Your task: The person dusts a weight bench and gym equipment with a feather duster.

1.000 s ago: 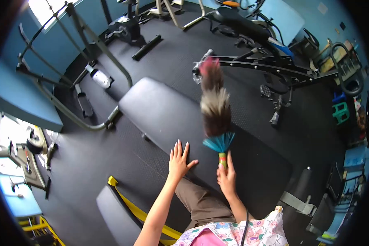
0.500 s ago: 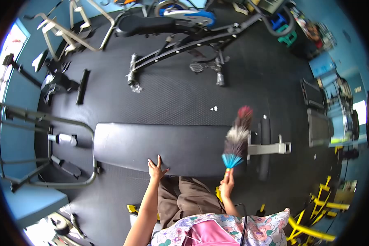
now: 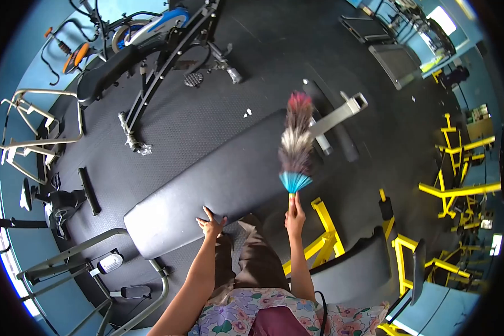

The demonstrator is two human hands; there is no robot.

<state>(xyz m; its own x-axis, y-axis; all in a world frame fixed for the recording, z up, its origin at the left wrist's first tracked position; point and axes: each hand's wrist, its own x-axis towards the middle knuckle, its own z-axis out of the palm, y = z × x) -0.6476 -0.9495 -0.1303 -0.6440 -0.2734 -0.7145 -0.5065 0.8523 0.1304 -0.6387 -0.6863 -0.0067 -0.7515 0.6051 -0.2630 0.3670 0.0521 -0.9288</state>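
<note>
A long bench with a black padded top runs diagonally in front of me. My left hand rests on its near edge with the fingers spread. In my right hand is a feather duster, gripped by its short handle. The duster has a blue collar, dark and whitish feathers and a red tip. It points away from me over the bench's right end, in front of part of the grey metal post there. I cannot make out whether its feathers touch the pad.
An incline bench frame stands at the back left, with a blue and white exercise bike behind it. A grey tubular machine is at the left. Yellow frames and a dark padded seat are close on my right.
My view has turned to the right, so the bench now lies diagonally and more yellow equipment shows. The duster stays in my right hand; my left hand remains on the bench edge.
</note>
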